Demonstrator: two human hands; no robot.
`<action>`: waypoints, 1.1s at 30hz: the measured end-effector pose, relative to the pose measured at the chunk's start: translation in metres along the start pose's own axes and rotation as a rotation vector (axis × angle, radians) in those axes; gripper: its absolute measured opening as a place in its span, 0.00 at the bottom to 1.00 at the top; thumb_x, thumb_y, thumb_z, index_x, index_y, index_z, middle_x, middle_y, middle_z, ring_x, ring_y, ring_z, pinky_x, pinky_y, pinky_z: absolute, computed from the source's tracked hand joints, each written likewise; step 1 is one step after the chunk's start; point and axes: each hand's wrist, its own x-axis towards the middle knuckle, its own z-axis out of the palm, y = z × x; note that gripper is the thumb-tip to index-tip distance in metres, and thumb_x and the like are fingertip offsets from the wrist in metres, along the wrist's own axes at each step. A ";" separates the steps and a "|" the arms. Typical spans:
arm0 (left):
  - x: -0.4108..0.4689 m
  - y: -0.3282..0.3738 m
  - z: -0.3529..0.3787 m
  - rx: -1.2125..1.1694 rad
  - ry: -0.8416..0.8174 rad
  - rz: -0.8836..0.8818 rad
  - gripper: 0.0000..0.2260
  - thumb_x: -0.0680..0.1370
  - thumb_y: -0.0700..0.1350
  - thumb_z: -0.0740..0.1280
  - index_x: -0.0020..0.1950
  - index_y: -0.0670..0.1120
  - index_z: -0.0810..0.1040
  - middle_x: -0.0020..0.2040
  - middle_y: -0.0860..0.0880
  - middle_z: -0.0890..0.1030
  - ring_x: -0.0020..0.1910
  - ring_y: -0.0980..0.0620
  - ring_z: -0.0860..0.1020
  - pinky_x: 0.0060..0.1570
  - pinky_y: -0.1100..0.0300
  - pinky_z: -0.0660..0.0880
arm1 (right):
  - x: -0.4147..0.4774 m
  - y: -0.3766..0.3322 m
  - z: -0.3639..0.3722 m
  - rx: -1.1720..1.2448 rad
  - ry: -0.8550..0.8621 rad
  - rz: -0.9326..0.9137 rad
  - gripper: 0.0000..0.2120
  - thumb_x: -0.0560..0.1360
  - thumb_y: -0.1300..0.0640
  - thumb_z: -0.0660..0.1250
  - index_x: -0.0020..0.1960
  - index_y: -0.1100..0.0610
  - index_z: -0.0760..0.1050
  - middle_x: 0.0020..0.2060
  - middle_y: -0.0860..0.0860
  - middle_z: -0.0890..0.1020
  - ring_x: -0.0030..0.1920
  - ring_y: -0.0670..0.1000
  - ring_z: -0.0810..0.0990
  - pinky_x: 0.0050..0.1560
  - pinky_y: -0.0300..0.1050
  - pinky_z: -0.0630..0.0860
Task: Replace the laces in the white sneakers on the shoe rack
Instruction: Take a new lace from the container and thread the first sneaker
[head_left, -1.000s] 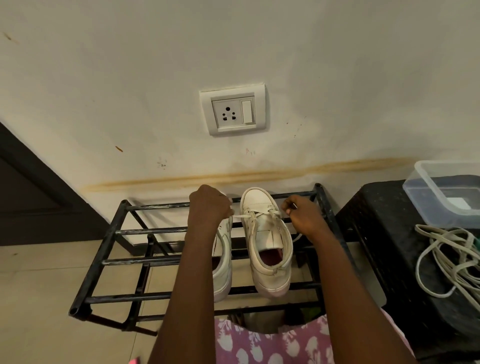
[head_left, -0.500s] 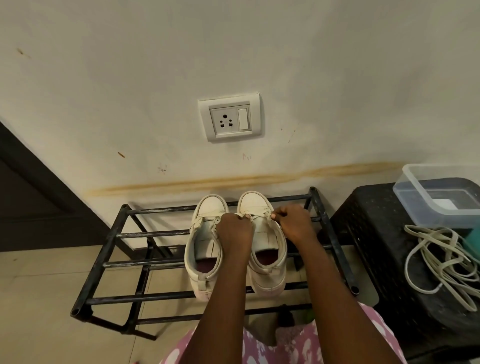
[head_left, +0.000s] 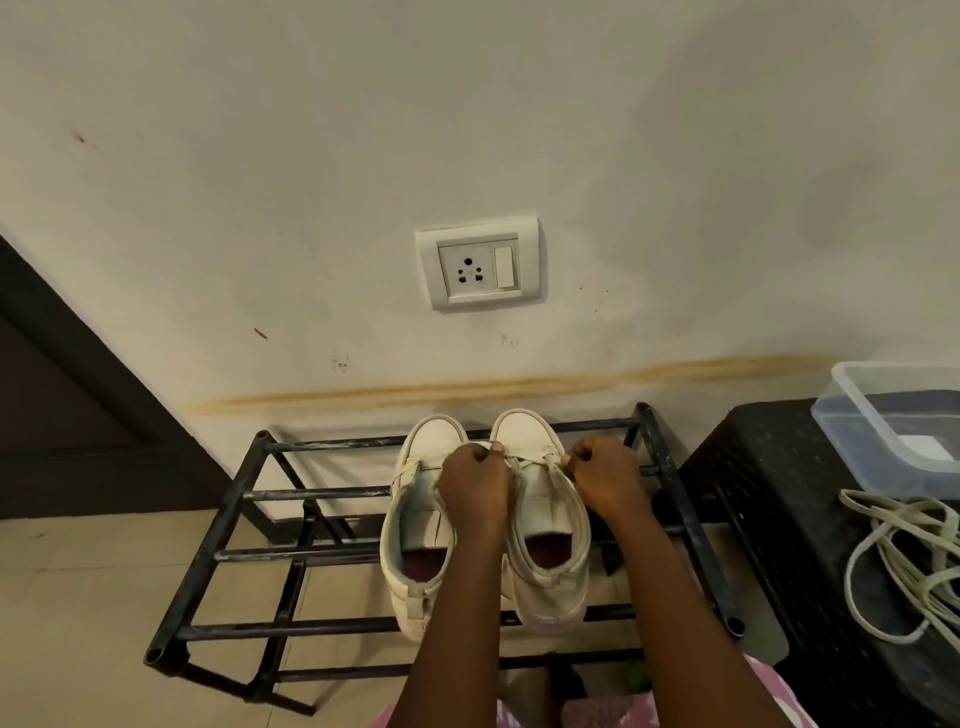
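Shifted left hand (head_left: 475, 483) to right sneaker (head_left: 550, 519) | right hand (head_left: 605, 480) likewise curled, pinching lace (head_left: 532, 460) ends at 9 and 3 o'clock | evening pull, likely

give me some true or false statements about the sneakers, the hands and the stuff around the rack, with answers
1. The left sneaker and the right sneaker both stand on the shoe rack, toes toward the wall. True.
2. The left hand lies flat on the floor. False: it pinches the lace over the right sneaker.
3. The right hand grips the lace at the right sneaker too. True.
4. The clear container sits on the shoe rack. False: it sits on the black stool beside it.
5. A plug is in the wall socket. False: its holes are bare.
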 end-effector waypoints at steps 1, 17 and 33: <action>0.003 -0.001 0.001 -0.105 -0.018 -0.019 0.12 0.76 0.46 0.66 0.35 0.44 0.81 0.38 0.43 0.83 0.44 0.40 0.80 0.49 0.49 0.76 | 0.000 -0.002 -0.001 -0.010 0.007 -0.021 0.09 0.78 0.59 0.63 0.53 0.62 0.80 0.50 0.57 0.82 0.46 0.50 0.77 0.46 0.40 0.69; 0.000 0.059 -0.069 -0.479 -0.090 0.229 0.07 0.75 0.41 0.69 0.37 0.47 0.81 0.35 0.49 0.81 0.36 0.56 0.78 0.42 0.62 0.75 | -0.033 -0.091 0.003 0.573 -0.065 -0.340 0.06 0.73 0.60 0.70 0.49 0.57 0.83 0.43 0.52 0.85 0.48 0.49 0.82 0.56 0.49 0.77; 0.016 0.062 -0.118 -0.602 -0.084 0.221 0.07 0.76 0.39 0.67 0.41 0.48 0.82 0.44 0.47 0.84 0.50 0.51 0.81 0.54 0.60 0.76 | -0.037 -0.101 -0.001 0.151 -0.180 -0.425 0.17 0.74 0.54 0.70 0.62 0.54 0.77 0.56 0.48 0.82 0.58 0.45 0.77 0.60 0.37 0.68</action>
